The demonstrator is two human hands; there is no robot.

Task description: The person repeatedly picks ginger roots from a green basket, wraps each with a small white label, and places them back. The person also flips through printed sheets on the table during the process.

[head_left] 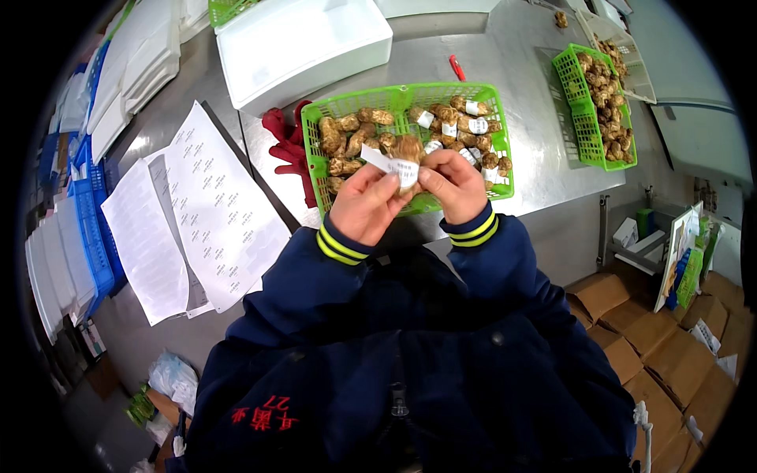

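Over the near side of a green two-part basket point(505, 118), my left hand point(364, 203) grips a brown mushroom point(408, 147). A white paper label strip point(404, 172) goes round its stem, with one end sticking out to the left. From the other side, my right hand point(459, 188) is closed on the same mushroom, its thumb at the label's right edge. Bare brown mushrooms point(344, 167) lie in the basket's left part. Its right part holds several mushrooms with white labels round them point(477, 126). My palms hide the mushroom's lower end.
Printed label sheets point(229, 213) lie at left on the steel table point(528, 75), beside dark red gloves point(290, 150). A white foam box point(303, 51) and a red pen point(457, 68) are beyond the basket. Another green basket of mushrooms point(579, 118) stands right; cardboard boxes point(662, 355) lie lower right.
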